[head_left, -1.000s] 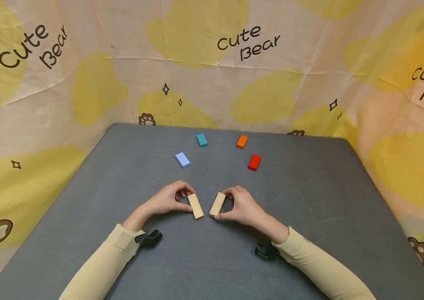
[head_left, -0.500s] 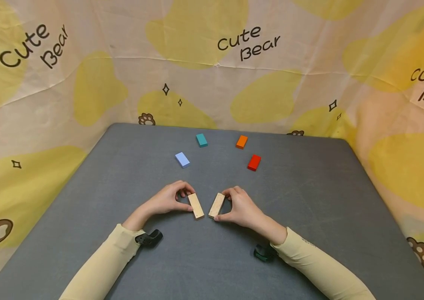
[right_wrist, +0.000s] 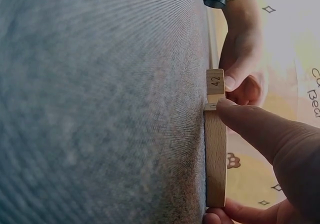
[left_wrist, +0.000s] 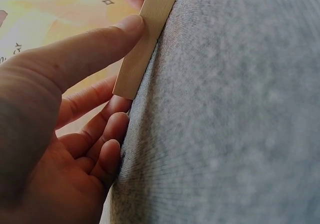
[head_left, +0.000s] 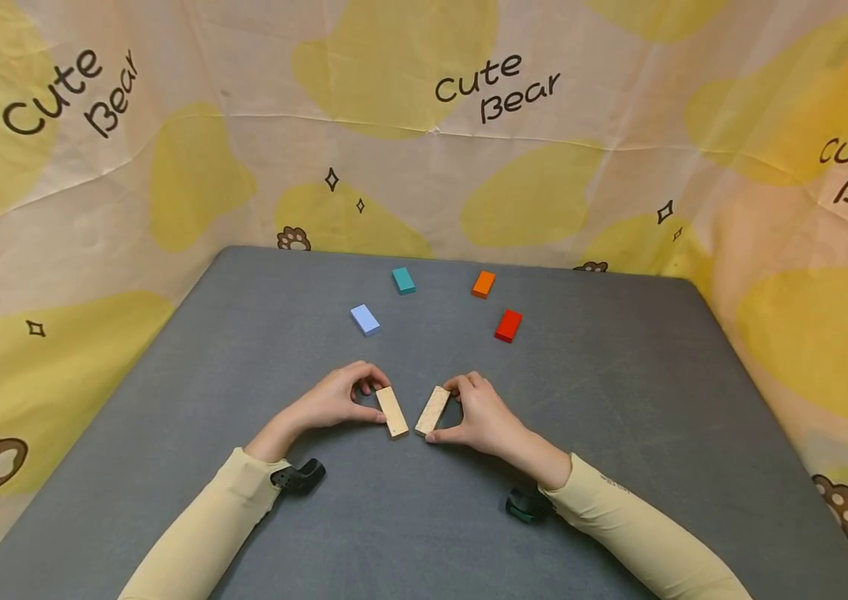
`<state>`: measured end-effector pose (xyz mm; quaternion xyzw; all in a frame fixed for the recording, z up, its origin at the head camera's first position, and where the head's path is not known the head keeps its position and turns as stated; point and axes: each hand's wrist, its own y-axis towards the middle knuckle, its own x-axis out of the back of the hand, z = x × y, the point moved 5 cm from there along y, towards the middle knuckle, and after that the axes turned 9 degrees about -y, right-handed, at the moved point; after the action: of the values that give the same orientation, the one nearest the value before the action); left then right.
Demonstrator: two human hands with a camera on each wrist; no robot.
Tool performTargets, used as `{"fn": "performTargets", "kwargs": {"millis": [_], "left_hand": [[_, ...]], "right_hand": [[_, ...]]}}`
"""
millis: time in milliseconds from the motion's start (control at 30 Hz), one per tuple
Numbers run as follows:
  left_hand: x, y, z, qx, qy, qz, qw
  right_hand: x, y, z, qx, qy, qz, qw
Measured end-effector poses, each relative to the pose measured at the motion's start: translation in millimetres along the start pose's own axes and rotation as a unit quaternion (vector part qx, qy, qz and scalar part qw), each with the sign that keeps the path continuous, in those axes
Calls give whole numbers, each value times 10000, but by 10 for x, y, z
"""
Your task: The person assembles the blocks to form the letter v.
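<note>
In the head view, my left hand (head_left: 336, 397) grips a plain wooden block (head_left: 392, 413) between thumb and fingers. My right hand (head_left: 490, 418) holds a second wooden block (head_left: 433, 410) the same way, thumb at its near end. Both blocks rest on the grey table, slanted toward each other, with a narrow gap at their near ends. The left wrist view shows the left thumb pressed on its block (left_wrist: 134, 66). In the right wrist view, the number 42 is printed on the end of the left-hand block (right_wrist: 215, 81); the right thumb partly covers the right block's end.
Beyond the hands, a light blue block (head_left: 366, 320) and a teal block (head_left: 404, 281) lie on the left. An orange block (head_left: 483, 284) and a red block (head_left: 509, 325) lie on the right. Behind the grey table (head_left: 619, 358) hangs a patterned cloth (head_left: 394, 167).
My right hand has shifted its block slightly left, so the gap between the two wooden blocks is a little narrower. The left hand has barely moved, and the coloured blocks lie unchanged.
</note>
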<state>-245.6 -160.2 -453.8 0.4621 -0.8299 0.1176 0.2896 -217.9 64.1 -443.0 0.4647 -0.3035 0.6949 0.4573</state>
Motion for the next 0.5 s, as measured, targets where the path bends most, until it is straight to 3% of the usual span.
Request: {"fn": "performTargets", "kwargs": {"millis": [500], "left_hand": [[-16,-53,-68,-31,28,-23,10000]], "right_hand": [[24,-43,-2,198,168,-39,9997]]}}
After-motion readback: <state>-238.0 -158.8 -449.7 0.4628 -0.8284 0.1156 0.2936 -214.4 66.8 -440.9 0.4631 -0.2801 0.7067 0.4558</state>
